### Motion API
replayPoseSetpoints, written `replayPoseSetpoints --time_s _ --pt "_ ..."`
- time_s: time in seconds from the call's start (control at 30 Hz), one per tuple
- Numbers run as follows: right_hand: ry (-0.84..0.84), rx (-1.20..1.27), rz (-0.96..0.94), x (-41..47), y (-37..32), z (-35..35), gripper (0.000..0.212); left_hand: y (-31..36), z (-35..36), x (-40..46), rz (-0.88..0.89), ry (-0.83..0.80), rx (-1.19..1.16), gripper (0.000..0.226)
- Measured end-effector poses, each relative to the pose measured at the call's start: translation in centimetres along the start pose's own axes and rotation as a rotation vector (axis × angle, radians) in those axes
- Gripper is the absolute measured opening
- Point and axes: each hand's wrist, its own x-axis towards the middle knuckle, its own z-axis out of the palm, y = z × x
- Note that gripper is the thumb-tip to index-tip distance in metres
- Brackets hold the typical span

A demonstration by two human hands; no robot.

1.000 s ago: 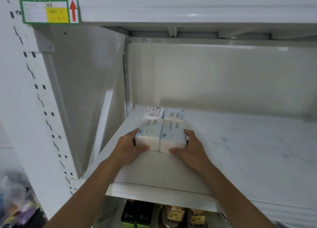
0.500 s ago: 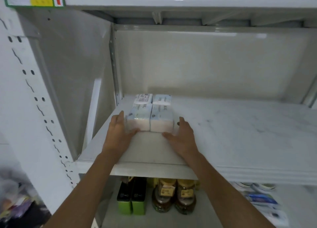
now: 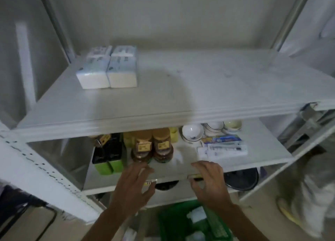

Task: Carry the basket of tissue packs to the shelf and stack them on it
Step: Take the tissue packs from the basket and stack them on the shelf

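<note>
On the left part of the white shelf (image 3: pixel 181 88) sit four tissue packs (image 3: pixel 108 66), two in front and two behind, pressed side by side and touching. Nothing holds them.

Below that, on the lower board, stand dark bottles with green bases (image 3: pixel 107 155) at the left, then two brown jars (image 3: pixel 152 146) with yellow labels, then white bowls (image 3: pixel 193 133) and flat boxes (image 3: pixel 223 147) further right.

The left hand (image 3: pixel 133 188) hangs in front of the lower board's edge, fingers spread and loose, gripping nothing. Just right of it, the right hand (image 3: pixel 210 182) is also empty, fingers apart and curled slightly downward. The two hands are near each other but not touching.

Under the hands, at the bottom of the view, lies the green basket (image 3: pixel 174 222), with pale packs inside it, blurred. A pale bag (image 3: pixel 315 195) sits at the far right.
</note>
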Motion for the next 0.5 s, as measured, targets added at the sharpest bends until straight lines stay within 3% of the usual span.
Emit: replayPoseSetpoints --time_s 0.1,0.17,0.33,0.5 --pt "-0.141 0.007 0.206 -5.0 3.7 0.8 0.055 2.1 4.7 -1.4 -0.026 -0.198 -0.060 0.033" --pt "-0.128 0.062 0.320 -8.0 5.7 1.6 0.058 3.2 7.5 -2.2 -0.043 -0.294 -0.097 0.028" --pt "-0.301 0.116 0.615 -15.0 10.0 4.4 0.052 5.9 14.8 -4.4 -0.190 -0.676 -0.137 0.038" --pt "-0.502 0.129 0.825 -21.1 14.8 8.8 0.058 6.9 22.1 -8.0 -0.329 -0.856 -0.195 0.046"
